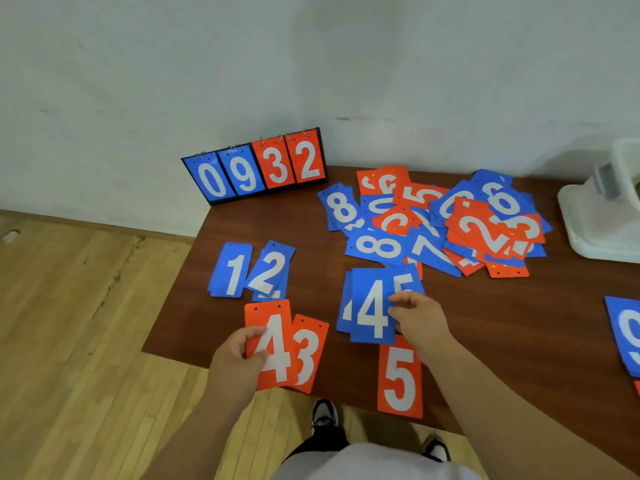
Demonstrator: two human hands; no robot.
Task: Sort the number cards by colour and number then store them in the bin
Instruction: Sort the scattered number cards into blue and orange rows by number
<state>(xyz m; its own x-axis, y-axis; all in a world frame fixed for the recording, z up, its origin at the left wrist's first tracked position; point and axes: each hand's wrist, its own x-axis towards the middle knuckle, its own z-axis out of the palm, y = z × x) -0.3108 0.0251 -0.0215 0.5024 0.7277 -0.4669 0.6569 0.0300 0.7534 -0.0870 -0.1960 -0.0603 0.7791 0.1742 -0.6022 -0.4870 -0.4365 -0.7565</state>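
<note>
Pinching the red 4 card (273, 344) by its left edge, the left grip (239, 355) holds it low in the frame beside the red 3 card (310, 353). The right grip (419, 320) pinches the blue 5 card (406, 280) at centre, overlapping the blue 4 card (372, 306). These thin, glossy, hole-punched rectangles probably skid on the smooth wood-grain counter (315, 278), so a nudge could scatter the stacks or drop a card off the front edge. The white plastic bin (606, 216) sits at far right.
</note>
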